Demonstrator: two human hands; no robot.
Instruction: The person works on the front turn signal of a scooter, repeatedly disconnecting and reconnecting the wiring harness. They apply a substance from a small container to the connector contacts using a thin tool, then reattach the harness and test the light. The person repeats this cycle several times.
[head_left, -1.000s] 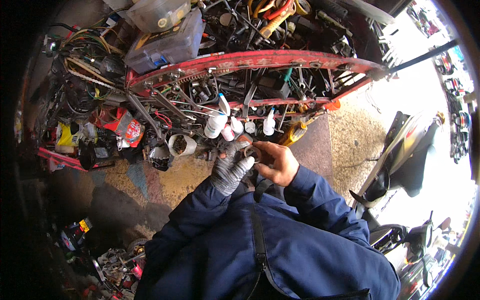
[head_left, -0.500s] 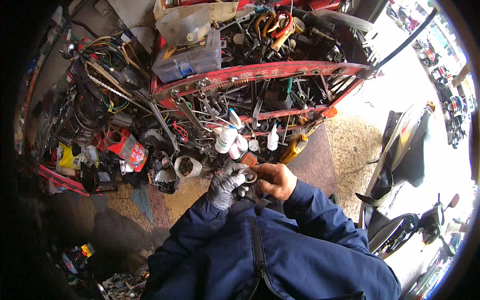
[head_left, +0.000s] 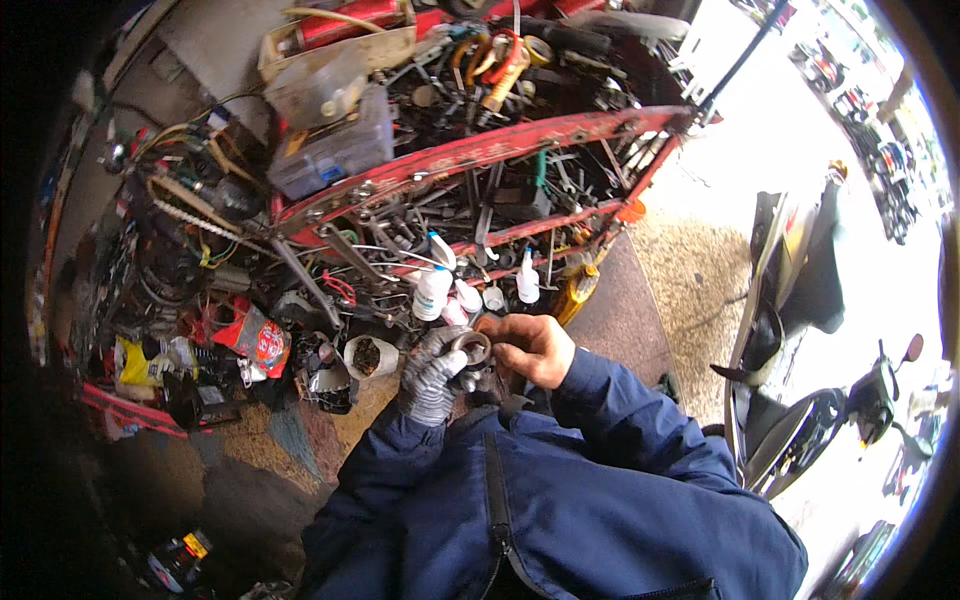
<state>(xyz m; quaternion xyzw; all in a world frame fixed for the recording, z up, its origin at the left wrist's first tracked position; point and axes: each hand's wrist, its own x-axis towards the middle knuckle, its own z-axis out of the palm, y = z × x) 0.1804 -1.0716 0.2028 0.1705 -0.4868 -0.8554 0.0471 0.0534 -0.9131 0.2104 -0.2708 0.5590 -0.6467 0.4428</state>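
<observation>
My left hand [head_left: 430,382], in a grey glove, is closed around a round metal ring-shaped part [head_left: 473,340] in front of my chest. Its hollow opening faces up toward me. My bare right hand [head_left: 538,350] comes in from the right, with thumb and forefinger bent against the part's right edge. Whether a smaller piece sits between those fingertips is hidden. Just beyond both hands stand a white bottle with a spout [head_left: 432,293] and a second white nozzle bottle [head_left: 527,278]. A white tub of dark bits [head_left: 370,357] is left of my gloved hand.
A red metal rack [head_left: 480,150] full of wrenches and loose tools spans the far side. Clear plastic cases [head_left: 335,150] rest at its left end. A yellow bottle [head_left: 578,295] stands by its right corner. Cables and parts crowd the left; a scooter [head_left: 800,290] is parked at right.
The view has turned and shifted, so the rack sits further left and higher. Both hands still hold the ring-shaped part, which is tilted so its opening shows more.
</observation>
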